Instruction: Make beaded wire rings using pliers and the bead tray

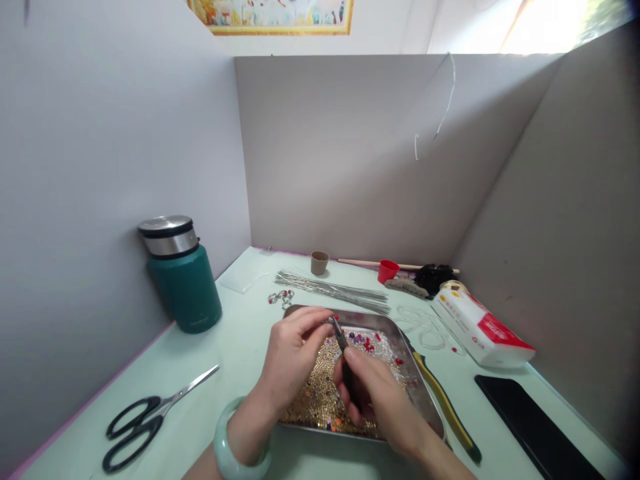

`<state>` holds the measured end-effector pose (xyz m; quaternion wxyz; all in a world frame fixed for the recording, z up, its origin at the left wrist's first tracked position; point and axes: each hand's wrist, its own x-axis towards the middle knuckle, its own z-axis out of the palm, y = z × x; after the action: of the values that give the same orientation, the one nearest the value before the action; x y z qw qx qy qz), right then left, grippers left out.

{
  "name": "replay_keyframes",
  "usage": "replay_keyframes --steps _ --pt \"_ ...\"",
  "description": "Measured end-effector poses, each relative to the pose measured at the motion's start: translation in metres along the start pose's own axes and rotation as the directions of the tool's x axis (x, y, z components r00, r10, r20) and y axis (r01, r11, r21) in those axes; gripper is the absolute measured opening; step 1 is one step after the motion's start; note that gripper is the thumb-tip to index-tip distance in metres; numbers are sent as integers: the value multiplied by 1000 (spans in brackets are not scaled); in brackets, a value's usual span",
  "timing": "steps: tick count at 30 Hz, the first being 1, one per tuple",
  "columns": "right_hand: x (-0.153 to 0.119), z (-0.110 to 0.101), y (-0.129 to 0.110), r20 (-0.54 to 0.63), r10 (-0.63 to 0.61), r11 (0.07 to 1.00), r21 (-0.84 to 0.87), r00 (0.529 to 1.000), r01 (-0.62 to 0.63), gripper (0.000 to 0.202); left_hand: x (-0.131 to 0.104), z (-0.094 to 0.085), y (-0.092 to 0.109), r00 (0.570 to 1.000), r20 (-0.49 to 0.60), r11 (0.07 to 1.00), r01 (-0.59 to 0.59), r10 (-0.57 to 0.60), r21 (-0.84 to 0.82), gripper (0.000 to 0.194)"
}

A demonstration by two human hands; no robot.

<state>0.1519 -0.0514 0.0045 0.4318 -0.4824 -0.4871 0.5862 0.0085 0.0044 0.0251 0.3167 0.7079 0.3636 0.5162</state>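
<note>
Over a metal tray [433, 403] of beads, my two hands meet near its far edge. My right hand [373, 387] is wrapped round dark-handled pliers [341, 339], whose jaws point up and left. Thumb and fingers of my left hand [295, 350] are pinched together beside the plier tips, on or around a small red bead [335, 317]. Any wire between the fingers is too fine to make out. Gold beads [313, 400] fill most of the tray, with clear, red and purple ones toward the far right.
Behind the tray lie a bundle of thin metal wires [333, 291] and a beaded piece [281, 297]. Scissors [157, 417] and a green flask [185, 287] stand left; yellow-handled pliers [447, 407], a tissue pack [483, 327] and a black phone [535, 423] lie right. Cups [388, 271] sit farther back.
</note>
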Motion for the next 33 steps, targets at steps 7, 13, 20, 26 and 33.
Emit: replay_keyframes --steps 7,13,20,26,33 --pt "0 0 -3 57 -4 1000 0 998 4 45 0 1 -1 993 -8 986 118 -120 -114 18" --pt "3 -10 0 -113 -242 693 -715 964 90 32 5 0 -5 921 -81 877 334 -382 -346 24" --pt "7 -12 14 -34 -249 251 -967 968 31 17 7 -7 -8 869 116 659 446 -481 -606 25" --pt "7 -13 18 20 -280 247 -965 960 92 13 4 -10 -8 838 295 562 531 -459 -634 23" --pt "5 -10 -1 -249 -485 761 -593 838 264 25 2 -1 -3 859 278 750 511 -430 -420 21"
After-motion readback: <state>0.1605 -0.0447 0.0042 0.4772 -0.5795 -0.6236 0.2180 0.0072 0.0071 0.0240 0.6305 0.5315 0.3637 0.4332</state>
